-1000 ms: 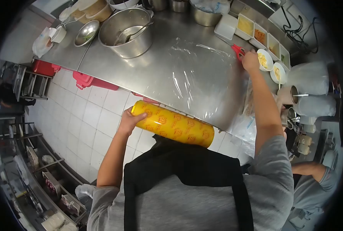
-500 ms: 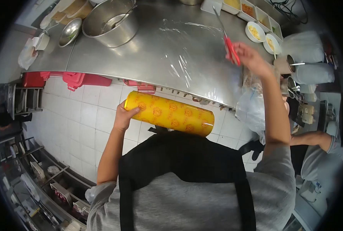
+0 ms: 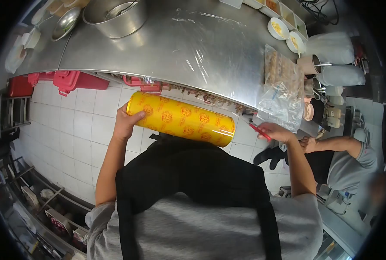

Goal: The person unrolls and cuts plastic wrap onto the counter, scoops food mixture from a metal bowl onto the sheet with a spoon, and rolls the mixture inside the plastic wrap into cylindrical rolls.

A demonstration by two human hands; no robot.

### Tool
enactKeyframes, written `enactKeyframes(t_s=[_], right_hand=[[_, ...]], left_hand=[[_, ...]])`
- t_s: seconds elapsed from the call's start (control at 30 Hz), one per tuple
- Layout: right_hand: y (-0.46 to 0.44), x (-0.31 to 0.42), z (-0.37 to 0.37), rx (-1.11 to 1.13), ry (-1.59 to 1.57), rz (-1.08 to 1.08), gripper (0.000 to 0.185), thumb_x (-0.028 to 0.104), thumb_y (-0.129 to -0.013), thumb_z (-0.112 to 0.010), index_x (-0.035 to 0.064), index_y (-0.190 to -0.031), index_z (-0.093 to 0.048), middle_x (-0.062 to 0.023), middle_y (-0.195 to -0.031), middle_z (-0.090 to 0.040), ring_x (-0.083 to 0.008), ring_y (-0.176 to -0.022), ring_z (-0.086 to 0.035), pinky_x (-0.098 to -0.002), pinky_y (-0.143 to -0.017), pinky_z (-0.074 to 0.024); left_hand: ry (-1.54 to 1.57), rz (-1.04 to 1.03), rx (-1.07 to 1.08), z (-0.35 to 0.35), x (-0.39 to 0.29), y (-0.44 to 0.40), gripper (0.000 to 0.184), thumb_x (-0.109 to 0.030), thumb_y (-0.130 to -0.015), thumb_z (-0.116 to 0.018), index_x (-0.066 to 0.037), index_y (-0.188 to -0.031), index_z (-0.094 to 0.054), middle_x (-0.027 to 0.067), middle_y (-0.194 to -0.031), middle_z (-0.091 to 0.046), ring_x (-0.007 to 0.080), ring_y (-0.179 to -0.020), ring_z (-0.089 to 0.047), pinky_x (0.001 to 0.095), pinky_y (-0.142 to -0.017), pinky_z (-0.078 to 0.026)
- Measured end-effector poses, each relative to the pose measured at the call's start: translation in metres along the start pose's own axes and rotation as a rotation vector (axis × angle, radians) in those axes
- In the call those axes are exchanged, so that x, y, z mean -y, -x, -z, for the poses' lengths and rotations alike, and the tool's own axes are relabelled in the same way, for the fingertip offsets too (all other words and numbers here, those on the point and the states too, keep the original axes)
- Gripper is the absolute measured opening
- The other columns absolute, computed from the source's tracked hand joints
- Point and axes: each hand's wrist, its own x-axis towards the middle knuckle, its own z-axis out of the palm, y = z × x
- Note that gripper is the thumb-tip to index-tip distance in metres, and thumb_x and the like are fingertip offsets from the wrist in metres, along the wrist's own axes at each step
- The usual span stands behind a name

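glossy yellow plastic-looking roll (image 3: pixel 181 119), smooth brushed-metal counter (image 3: pixel 158 52), shiny metal pot (image 3: pixel 119 21), matt black cloth apron (image 3: pixel 188 173), soft grey cloth shirt (image 3: pixel 201 225), crinkled clear plastic bag (image 3: pixel 281 104), glossy red plastic scissor handles (image 3: pixel 260 131)

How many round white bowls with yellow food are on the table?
2. One bowl stands beside the row of square containers; the other bowl is next to it, nearer to the metal pot. More may be hidden past the top edge.

Red bins (image 3: pixel 81 81) below counter (image 3: pixel 167 52).
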Motion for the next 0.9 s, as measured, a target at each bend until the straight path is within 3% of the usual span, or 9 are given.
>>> enactKeyframes(t_s=[0.17,0.3,0.4,0.5,0.6,0.9], right_hand=[[-0.027,0.024,0.001,0.016,-0.045,0.189,0.047,0.043,-0.077,-0.075,0.0035,-0.099,-0.061,0.0012,-0.076,-0.053,-0.0097,-0.067,-0.052,-0.0234,-0.056,-0.0454],[-0.036,0.042,0.000,0.016,-0.014,0.136,0.045,0.046,-0.076,-0.075,0.0077,-0.099,-0.065,0.0018,-0.072,-0.056,-0.0077,-0.062,-0.051,-0.0228,-0.054,-0.0437],[-0.033,0.054,-0.001,-0.048,0.091,0.066,0.040,0.040,-0.076,-0.078,0.0065,-0.095,-0.067,0.0026,-0.070,-0.059,-0.0069,-0.060,-0.052,-0.0213,-0.055,-0.0437],[-0.042,0.046,-0.001,-0.114,-0.059,0.267,0.035,0.031,-0.074,-0.081,0.0031,-0.092,-0.067,0.0023,-0.071,-0.062,-0.0064,-0.063,-0.055,-0.0204,-0.057,-0.0442],[-0.044,0.057,0.007,-0.070,-0.021,0.213,0.034,0.024,-0.072,-0.083,0.0012,-0.091,-0.067,0.0005,-0.077,-0.065,-0.0059,-0.067,-0.058,-0.0202,-0.060,-0.0449],[-0.085,0.139,-0.020,0.027,0.183,0.269,0.035,0.024,-0.076,-0.081,0.0003,-0.096,-0.065,-0.0010,-0.082,-0.065,-0.0074,-0.070,-0.059,-0.0221,-0.063,-0.0474]], left_hand=[[-0.017,0.008,0.001,0.004,0.003,-0.001,0.047,-0.011,-0.075,-0.077,0.004,-0.116,-0.058,0.0092,-0.104,-0.067,0.0172,-0.093,-0.064,0.0313,-0.088,-0.050],[-0.002,0.013,0.010,0.003,0.001,-0.002,0.048,-0.013,-0.075,-0.078,0.005,-0.115,-0.058,0.0100,-0.103,-0.067,0.0175,-0.093,-0.064,0.0312,-0.088,-0.050],[0.005,0.004,0.023,0.003,-0.001,-0.002,0.048,-0.013,-0.075,-0.077,0.005,-0.114,-0.058,0.0106,-0.103,-0.067,0.0179,-0.093,-0.065,0.0312,-0.088,-0.050],[0.016,0.010,0.024,0.004,0.002,-0.003,0.047,-0.013,-0.075,-0.077,0.006,-0.114,-0.058,0.0109,-0.102,-0.067,0.0182,-0.092,-0.065,0.0311,-0.088,-0.050],[0.048,0.011,0.029,0.001,-0.001,-0.002,0.047,-0.012,-0.075,-0.077,0.006,-0.114,-0.059,0.0109,-0.102,-0.068,0.0182,-0.092,-0.065,0.0310,-0.089,-0.050],[0.097,0.008,0.070,0.000,-0.004,0.000,0.042,-0.010,-0.077,-0.076,0.004,-0.113,-0.060,0.0090,-0.102,-0.068,0.0163,-0.094,-0.065,0.0306,-0.089,-0.049]])
